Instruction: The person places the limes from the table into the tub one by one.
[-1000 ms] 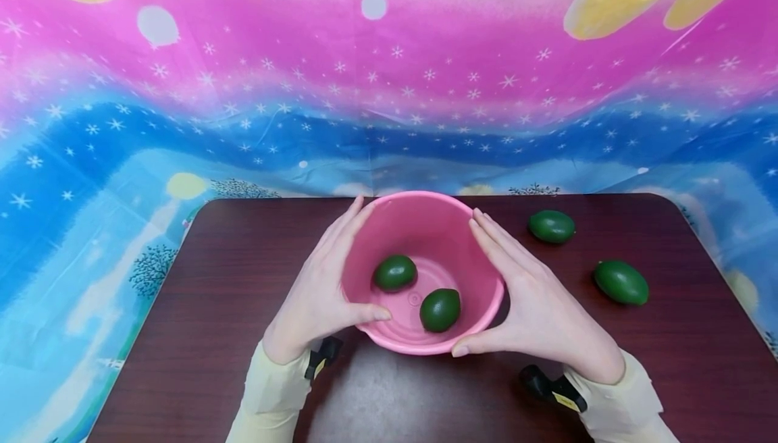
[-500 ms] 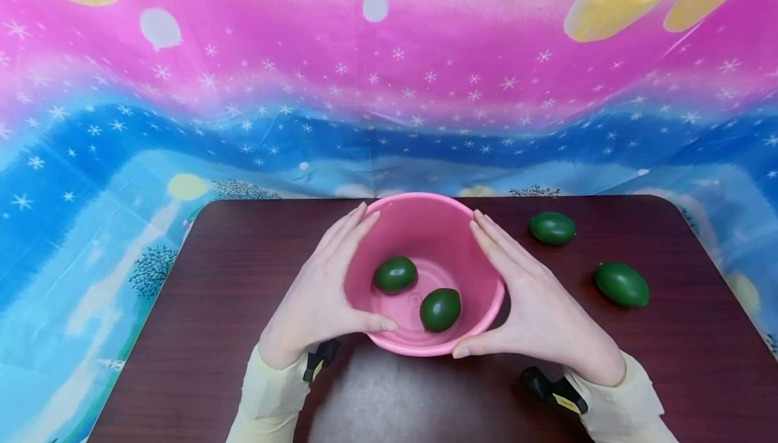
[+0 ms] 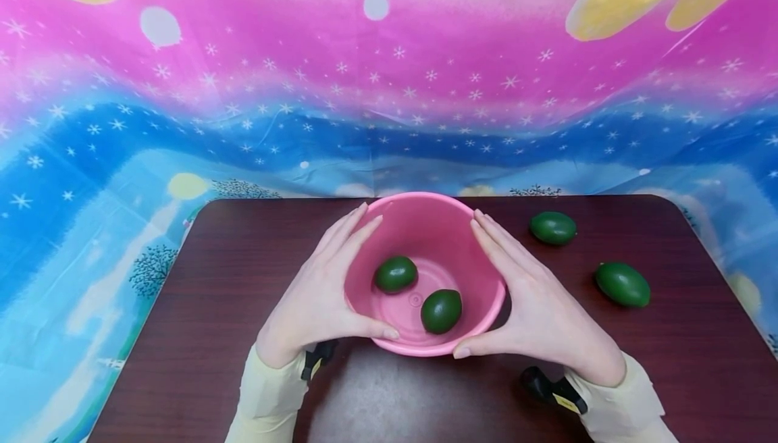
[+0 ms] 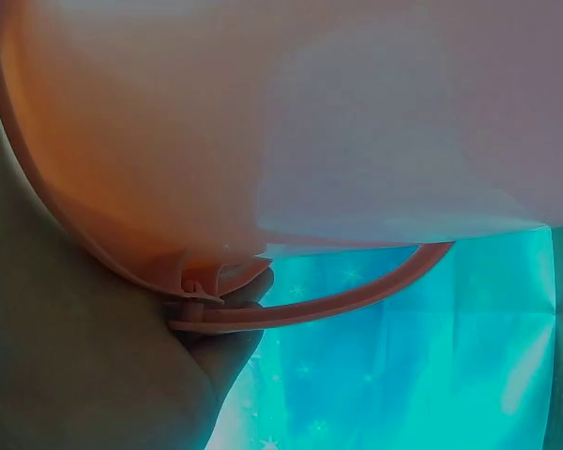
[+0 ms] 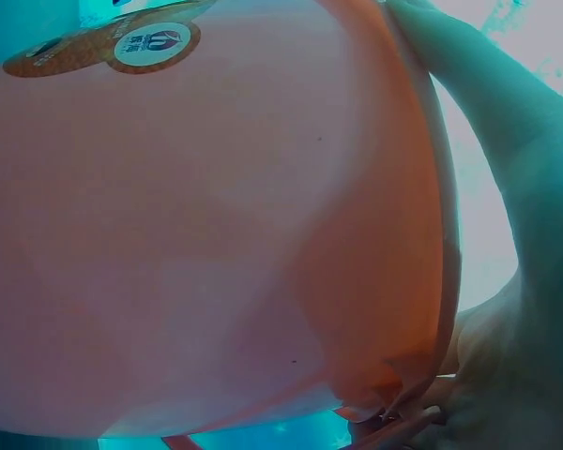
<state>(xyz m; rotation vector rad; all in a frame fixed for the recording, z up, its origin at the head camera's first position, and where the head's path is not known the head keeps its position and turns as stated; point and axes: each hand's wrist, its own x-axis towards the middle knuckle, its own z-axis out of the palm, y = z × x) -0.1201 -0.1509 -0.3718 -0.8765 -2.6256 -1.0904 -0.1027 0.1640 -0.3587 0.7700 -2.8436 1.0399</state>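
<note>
A pink plastic bucket (image 3: 419, 227) is between my two hands in the head view, its mouth tipped toward me. Inside lie two green limes: one lime (image 3: 396, 274) left of the middle, another lime (image 3: 441, 311) nearer the front. My left hand (image 3: 310, 301) grips the left side of the rim, thumb over the front lip and fingers along the far-left edge. On the right side my right hand (image 3: 541, 301) holds the rim, thumb at the front edge. The left wrist view shows the bucket's curved handle (image 4: 357, 300) against the left fingers.
On the dark wooden table (image 3: 231, 261), two more limes lie right of the bucket: a farther lime (image 3: 553, 228) and a nearer lime (image 3: 623, 284). A colourful printed cloth (image 3: 389, 105) hangs behind. The right wrist view shows a sticker (image 5: 152, 42) on the bucket.
My left hand has shifted slightly, its thumb sliding right and nearer along the front rim. The right hand, bucket and limes stay nearly where they were.
</note>
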